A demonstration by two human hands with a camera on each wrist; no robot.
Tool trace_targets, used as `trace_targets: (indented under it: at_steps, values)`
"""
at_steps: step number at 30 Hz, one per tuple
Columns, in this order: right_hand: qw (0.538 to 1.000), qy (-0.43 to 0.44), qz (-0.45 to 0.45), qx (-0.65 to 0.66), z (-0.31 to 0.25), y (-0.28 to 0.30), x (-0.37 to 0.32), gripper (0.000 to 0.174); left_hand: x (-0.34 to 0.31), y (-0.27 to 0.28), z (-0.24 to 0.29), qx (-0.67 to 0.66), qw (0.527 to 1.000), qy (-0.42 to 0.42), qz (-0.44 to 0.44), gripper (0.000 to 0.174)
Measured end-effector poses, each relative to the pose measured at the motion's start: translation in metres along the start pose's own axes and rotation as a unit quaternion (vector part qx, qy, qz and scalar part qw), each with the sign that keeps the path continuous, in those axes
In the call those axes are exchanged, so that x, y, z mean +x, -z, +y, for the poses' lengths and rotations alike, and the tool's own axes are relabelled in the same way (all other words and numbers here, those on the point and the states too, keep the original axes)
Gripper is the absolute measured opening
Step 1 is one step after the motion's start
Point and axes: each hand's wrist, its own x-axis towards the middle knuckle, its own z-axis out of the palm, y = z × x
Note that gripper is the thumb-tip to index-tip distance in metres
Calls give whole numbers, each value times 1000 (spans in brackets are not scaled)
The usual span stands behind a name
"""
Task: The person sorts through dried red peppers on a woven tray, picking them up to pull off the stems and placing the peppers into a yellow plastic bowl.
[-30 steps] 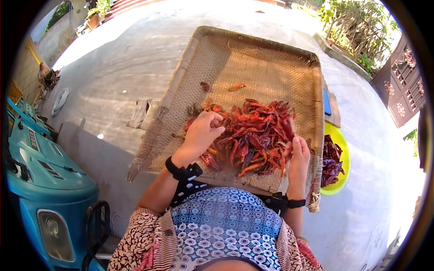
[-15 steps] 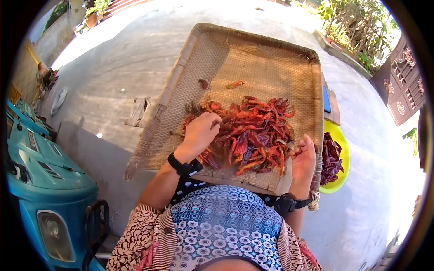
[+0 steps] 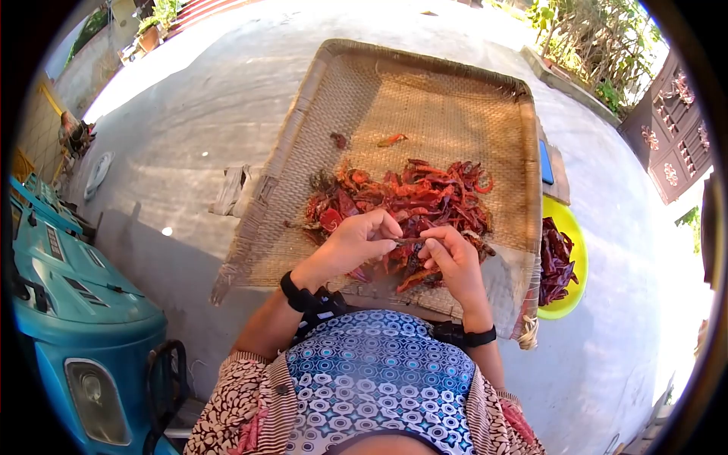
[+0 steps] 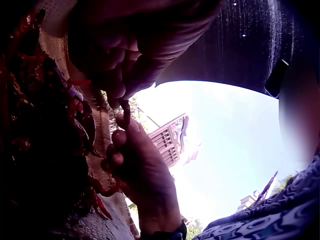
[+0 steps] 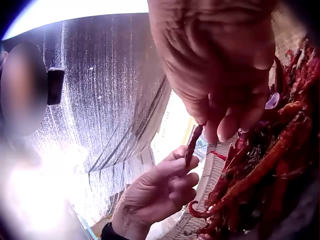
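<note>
A thin, dark dried chili pepper [image 3: 410, 240] spans the gap between the two hands, over the near side of a heap of dried red chilies [image 3: 436, 189]. My left hand [image 3: 350, 246] pinches one end between thumb and fingers. The other end is pinched by my right hand [image 3: 457, 267]. In the right wrist view the chili [image 5: 194, 144] looks shrivelled and brownish red, running from one hand's fingertips to the other's. Beneath the heap lies a large woven bamboo tray [image 3: 447, 98] with a raised rim.
A yellow basin [image 3: 580, 250] with dark red chilies [image 3: 556, 262] stands right of the tray. A blue flat object [image 3: 546, 162] lies on a board beside it. Two stray chilies lie farther up the tray, one of them orange-red [image 3: 392, 140]. A teal vehicle [image 3: 83, 296] is at the left.
A second ago the right hand held a red chili at the heap's right side; then it was at the tray's right edge without it. Both hands have since come together at the thin chili.
</note>
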Motion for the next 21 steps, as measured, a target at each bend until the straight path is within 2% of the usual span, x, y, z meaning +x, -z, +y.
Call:
trace_targets:
  at_steps: [1,3,5,7,9,12,13,15,18,21]
  values:
    - [1000,-11,2,12,2,3,-1,17,0,-1,0,-39,999,19,-14,16]
    - [999,-33,5,38,10,15,-3,16,3,-7,9,94,994,-30,44,17]
    - [989,-42,112,81,7,35,-10,17,10,-8,11,211,971,-70,88,19]
    - [971,17,207,116,16,59,-12,17,23,-2,3,312,937,-103,116,20]
    - [928,54,283,238,29,92,-16,18,35,3,-7,329,926,-121,140,19]
    - [837,111,329,422,32,131,-27,25,50,7,-12,392,894,-156,149,18]
    - [806,130,335,469,33,138,-31,27,55,6,-11,405,895,-132,134,18]
    - [788,100,364,486,27,138,-35,28,63,2,-9,429,893,-85,105,17]
    - [829,60,323,452,40,130,-33,28,69,3,-9,494,861,-89,84,17]
    - [897,34,283,338,35,104,-29,25,69,3,-15,487,851,-143,138,18]
